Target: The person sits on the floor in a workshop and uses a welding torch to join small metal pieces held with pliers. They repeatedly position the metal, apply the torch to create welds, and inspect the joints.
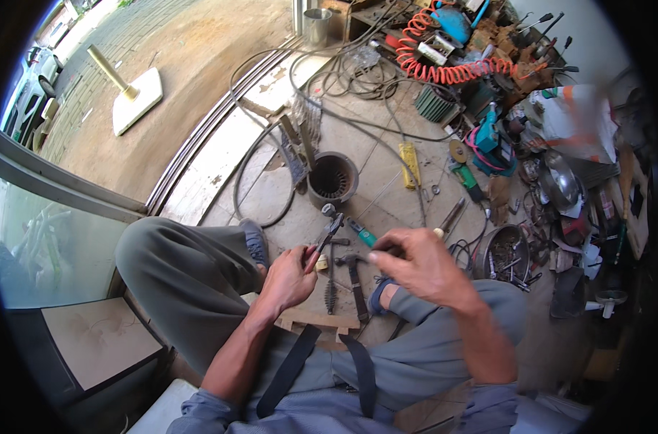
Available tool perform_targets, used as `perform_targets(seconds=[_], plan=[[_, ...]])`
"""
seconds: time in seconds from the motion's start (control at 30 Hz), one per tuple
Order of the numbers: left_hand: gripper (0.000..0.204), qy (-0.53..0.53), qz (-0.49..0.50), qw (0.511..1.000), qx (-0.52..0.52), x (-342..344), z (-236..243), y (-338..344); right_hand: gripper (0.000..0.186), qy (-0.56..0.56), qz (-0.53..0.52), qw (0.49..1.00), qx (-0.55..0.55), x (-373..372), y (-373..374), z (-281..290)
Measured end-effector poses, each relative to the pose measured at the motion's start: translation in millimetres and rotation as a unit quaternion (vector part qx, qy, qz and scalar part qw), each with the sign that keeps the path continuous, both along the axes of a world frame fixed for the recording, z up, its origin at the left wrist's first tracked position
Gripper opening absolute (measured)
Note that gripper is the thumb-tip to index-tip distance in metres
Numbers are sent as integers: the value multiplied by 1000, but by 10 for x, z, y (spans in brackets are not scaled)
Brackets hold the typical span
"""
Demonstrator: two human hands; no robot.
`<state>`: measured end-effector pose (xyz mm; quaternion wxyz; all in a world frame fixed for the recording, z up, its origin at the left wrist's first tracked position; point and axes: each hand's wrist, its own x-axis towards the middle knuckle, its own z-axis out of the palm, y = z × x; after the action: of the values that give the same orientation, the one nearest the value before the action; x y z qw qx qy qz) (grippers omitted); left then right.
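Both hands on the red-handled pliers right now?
No: only the left hand grips the red-handled pliers, while the right hand is clearly apart from them, off to the right.

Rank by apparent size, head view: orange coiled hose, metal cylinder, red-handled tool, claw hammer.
1. Orange coiled hose
2. Metal cylinder
3. Red-handled tool and claw hammer: too alike to rank; left hand partly covers the tool.

The pliers (331, 232) have red handles. The coiled hose (459, 74) is orange, the power strip (410, 166) yellow, the grinder (468, 182) green, the trousers (184, 267) grey-green, the straps (290, 370) black. Pale beige tiles (376, 172) show thin lines.
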<state>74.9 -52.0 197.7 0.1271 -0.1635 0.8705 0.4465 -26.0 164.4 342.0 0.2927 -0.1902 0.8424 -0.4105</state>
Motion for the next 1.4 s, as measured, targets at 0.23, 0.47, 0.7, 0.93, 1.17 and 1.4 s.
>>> perform_targets(seconds=[0.23,0.47,0.7,0.93,1.17,1.4], plan=[[39,-249,-29,967,-44,-185,-970,-293,20,36,-66,997,2,-212,214,383],[11,-384,171,856,301,-232,-1847,-527,17,182,-77,980,26,-318,257,383],[10,-304,255,739,545,-287,-2046,-190,18,214,-91,971,58,-344,302,248],[26,-254,249,680,642,-119,-1840,-101,21,227,-34,969,86,-357,155,140],[35,-125,103,561,811,-58,-1191,-1,36,10,55,991,125,-233,-107,-356],[27,-66,-22,469,881,92,-512,159,68,-334,-1,903,-272,109,-467,-1110]])
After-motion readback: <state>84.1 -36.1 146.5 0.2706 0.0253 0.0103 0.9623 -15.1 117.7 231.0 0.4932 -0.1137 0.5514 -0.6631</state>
